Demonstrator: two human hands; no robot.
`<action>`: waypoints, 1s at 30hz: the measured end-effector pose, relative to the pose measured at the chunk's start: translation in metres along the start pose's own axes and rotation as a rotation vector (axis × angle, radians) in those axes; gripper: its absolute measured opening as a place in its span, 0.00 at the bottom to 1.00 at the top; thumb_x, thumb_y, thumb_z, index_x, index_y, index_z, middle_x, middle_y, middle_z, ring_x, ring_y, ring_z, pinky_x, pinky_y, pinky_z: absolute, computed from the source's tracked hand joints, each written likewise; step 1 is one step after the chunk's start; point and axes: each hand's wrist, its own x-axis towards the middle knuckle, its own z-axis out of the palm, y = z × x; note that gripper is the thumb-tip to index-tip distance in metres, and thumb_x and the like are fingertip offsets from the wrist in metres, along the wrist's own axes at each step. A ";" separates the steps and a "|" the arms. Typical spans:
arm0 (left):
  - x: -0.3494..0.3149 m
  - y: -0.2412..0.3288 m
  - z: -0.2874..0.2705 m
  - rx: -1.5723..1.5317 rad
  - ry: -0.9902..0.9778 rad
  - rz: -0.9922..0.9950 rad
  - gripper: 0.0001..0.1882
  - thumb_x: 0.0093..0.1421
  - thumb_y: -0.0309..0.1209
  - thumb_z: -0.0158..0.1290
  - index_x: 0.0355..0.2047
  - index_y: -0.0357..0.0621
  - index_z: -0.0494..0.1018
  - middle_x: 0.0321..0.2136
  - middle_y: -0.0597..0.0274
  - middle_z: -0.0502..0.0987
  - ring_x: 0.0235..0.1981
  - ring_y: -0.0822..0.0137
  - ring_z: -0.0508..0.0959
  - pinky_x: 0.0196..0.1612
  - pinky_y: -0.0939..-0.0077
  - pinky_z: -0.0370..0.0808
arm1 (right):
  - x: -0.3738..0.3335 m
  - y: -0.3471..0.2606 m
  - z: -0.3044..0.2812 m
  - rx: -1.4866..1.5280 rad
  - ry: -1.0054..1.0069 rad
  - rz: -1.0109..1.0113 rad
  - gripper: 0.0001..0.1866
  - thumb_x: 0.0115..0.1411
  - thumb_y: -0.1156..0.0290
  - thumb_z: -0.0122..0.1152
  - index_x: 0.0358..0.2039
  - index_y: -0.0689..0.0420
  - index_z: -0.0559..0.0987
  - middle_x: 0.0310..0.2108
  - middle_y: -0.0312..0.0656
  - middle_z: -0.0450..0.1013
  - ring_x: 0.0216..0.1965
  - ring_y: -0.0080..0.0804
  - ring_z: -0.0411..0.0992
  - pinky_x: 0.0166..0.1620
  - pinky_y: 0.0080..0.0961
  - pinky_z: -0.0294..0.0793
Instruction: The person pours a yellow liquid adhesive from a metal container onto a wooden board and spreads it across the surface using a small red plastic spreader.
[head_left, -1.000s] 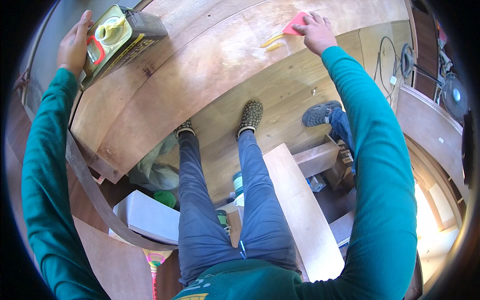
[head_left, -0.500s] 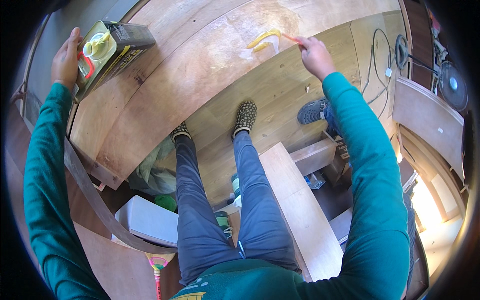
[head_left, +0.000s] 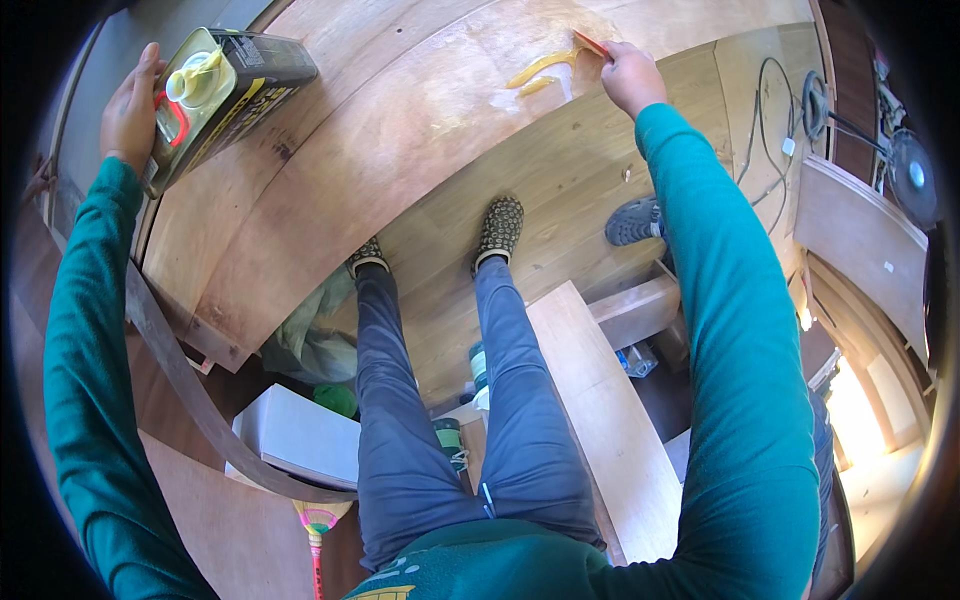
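Note:
A rectangular metal can [head_left: 270,95] with a pale spout and a red handle tilts over a wide wooden panel [head_left: 330,150] at the far left. My left hand [head_left: 130,118] holds it by its left side; some of the fingers are hidden behind it. At the far right of the panel, my right hand [head_left: 632,80] grips a small orange-red spreader [head_left: 590,43], its flat end over the wood. Beside the spreader lies a thick streak of yellow glue [head_left: 545,67], with a wet, shiny smear around it.
A black cable [head_left: 762,130] and a fan [head_left: 912,175] are at the right. Another person's shoe [head_left: 633,222] stands on the plank floor [head_left: 440,250]. Long boards [head_left: 610,400], a white box [head_left: 298,430] and a small broom [head_left: 318,520] lie nearer me, around my legs.
My right hand and the spreader have moved up, away from the glue's lower streak, and the spreader has turned. The can stays in my left hand while the view shifts slightly.

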 end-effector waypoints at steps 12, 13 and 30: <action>-0.004 0.004 0.002 -0.072 -0.012 -0.032 0.38 0.66 0.63 0.47 0.50 0.36 0.79 0.44 0.54 0.83 0.47 0.67 0.79 0.55 0.77 0.70 | -0.060 -0.032 0.009 0.012 -0.100 -0.195 0.16 0.62 0.70 0.52 0.48 0.46 0.83 0.43 0.40 0.77 0.47 0.49 0.73 0.51 0.45 0.76; -0.006 0.007 0.003 -0.078 -0.014 -0.040 0.38 0.66 0.63 0.47 0.50 0.35 0.79 0.44 0.54 0.83 0.47 0.68 0.79 0.55 0.77 0.70 | -0.074 -0.033 0.012 -0.010 -0.095 -0.236 0.16 0.62 0.70 0.53 0.47 0.46 0.83 0.43 0.39 0.77 0.46 0.48 0.73 0.50 0.45 0.76; 0.000 0.003 0.006 -0.123 -0.015 -0.015 0.38 0.66 0.63 0.48 0.49 0.34 0.79 0.44 0.54 0.82 0.47 0.67 0.78 0.56 0.77 0.70 | -0.004 0.014 -0.002 0.044 0.397 -0.085 0.15 0.64 0.67 0.53 0.49 0.55 0.79 0.45 0.47 0.76 0.47 0.52 0.71 0.51 0.42 0.74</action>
